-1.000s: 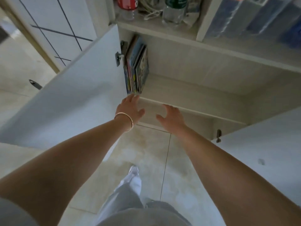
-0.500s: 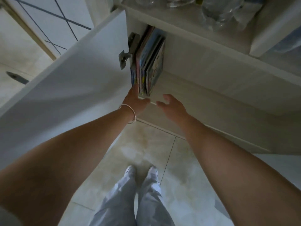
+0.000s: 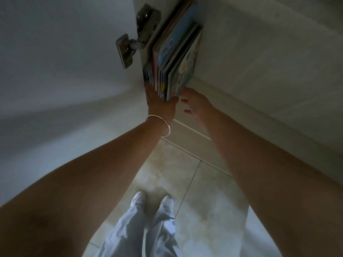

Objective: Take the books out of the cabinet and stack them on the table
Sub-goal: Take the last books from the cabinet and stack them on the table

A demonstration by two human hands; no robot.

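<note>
1. The books (image 3: pixel 176 58) are being kept upright in a tight row at the left end of the cabinet shelf (image 3: pixel 250 93), right beside the open door (image 3: pixel 65 52) and its metal hinge (image 3: pixel 137 36); none is being lifted out yet.

2. Compared with a second ago, when both hands were hanging short of the shelf edge, the gap is now being closed: the left hand (image 3: pixel 159 102) is being pressed flat against the near end of the row, fingers straight and slipped along its left side, a bracelet (image 3: pixel 159 127) being worn on that wrist.

3. The right hand (image 3: pixel 194 104) is being brought up to the right face of the outermost book, fingers loosely spread and fingertips (image 3: pixel 182 89) just touching or almost touching its lower corner; which of the two cannot be told.

4. No closed grip is being held on anything; the row is being bracketed from both sides.

5. This is being judged as the start of the first removal: the books are about to be squeezed together and drawn out.

6. The counter is not being shown, so stacking is not yet begun.
</note>
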